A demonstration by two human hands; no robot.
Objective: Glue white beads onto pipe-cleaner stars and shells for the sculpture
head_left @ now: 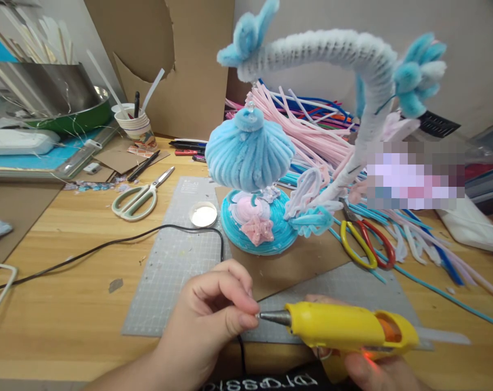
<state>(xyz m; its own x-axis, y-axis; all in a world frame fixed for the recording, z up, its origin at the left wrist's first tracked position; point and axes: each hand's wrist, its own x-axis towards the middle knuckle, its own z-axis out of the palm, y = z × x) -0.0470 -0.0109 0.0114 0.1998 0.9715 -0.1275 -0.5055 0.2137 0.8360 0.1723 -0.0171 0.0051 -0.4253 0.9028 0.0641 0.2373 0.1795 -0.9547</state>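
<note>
A yellow glue gun [336,326] lies sideways in my right hand [377,372], its metal nozzle pointing left and a glue stick [446,335] poking out of the back. My left hand [214,309] pinches thumb and fingertips together right at the nozzle tip; whatever is between them is too small to name. Behind the hands stands a pipe-cleaner lamp-like craft: a white wrapped arch [323,46], a hanging blue shell-shaped shade [250,149], and a round blue base [258,247] bearing a pink star [257,231].
Green-handled scissors [136,201] and a small round dish [203,214] lie left of the craft. Red-and-yellow scissors [364,241] and pipe cleaners [307,119] are at right and behind. A black cord [108,241] crosses the grey cutting mat [165,282]. A paper cup [134,127] holds sticks.
</note>
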